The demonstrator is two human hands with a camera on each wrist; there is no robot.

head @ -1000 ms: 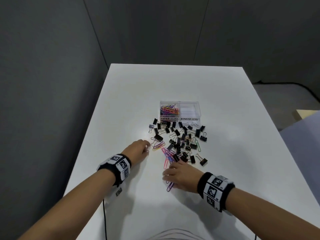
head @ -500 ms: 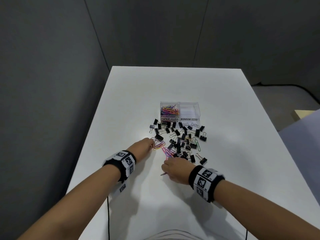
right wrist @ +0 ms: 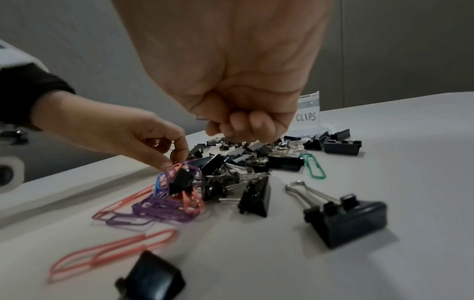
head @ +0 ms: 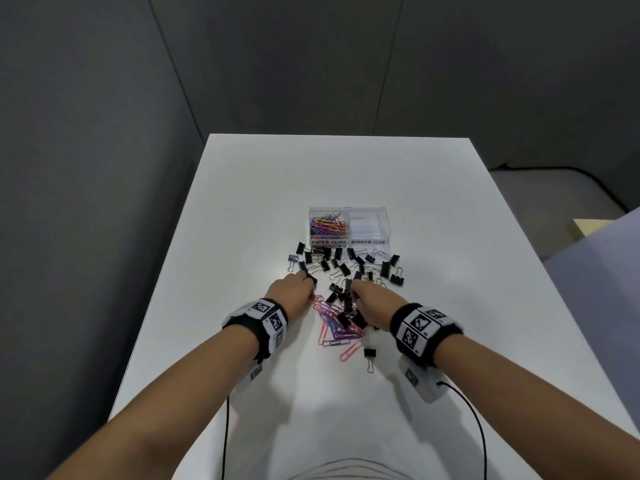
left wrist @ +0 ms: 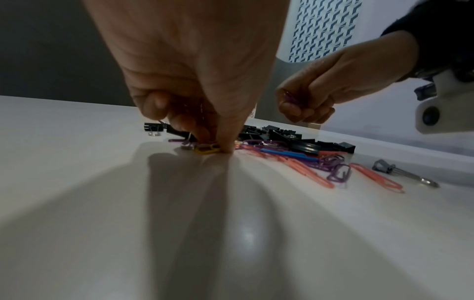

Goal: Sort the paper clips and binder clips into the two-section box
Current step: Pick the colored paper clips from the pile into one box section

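A: Which step are we on?

B: Still gathering paper clips, by the look of it. Our left hand [left wrist: 184, 85] pinches at a yellow clip [left wrist: 206, 149] on the table [head: 242, 220], thumb tip down beside it, at the left edge of the pile [head: 346, 282]. Whether it is lifted yet, we can't tell.

A: And the right hand [right wrist: 238, 85]?

B: Curled above the binder clips [right wrist: 284, 162], fingers closed on a purple clip [left wrist: 291, 99] that peeks out of the fist.

A: So what does the next move call for?

B: We'd judge a clean pinch that frees the paper clips [right wrist: 164, 209] from the black clip [right wrist: 180, 180] caught among them, then a carry to the box [head: 349, 237] just beyond the pile.

A: What's in the box?

B: The left section, marked PAPER CLIPS, holds a coloured heap [head: 329, 225]. The right section [head: 370, 226], marked BINDER CLIPS, seems to hold none so far.
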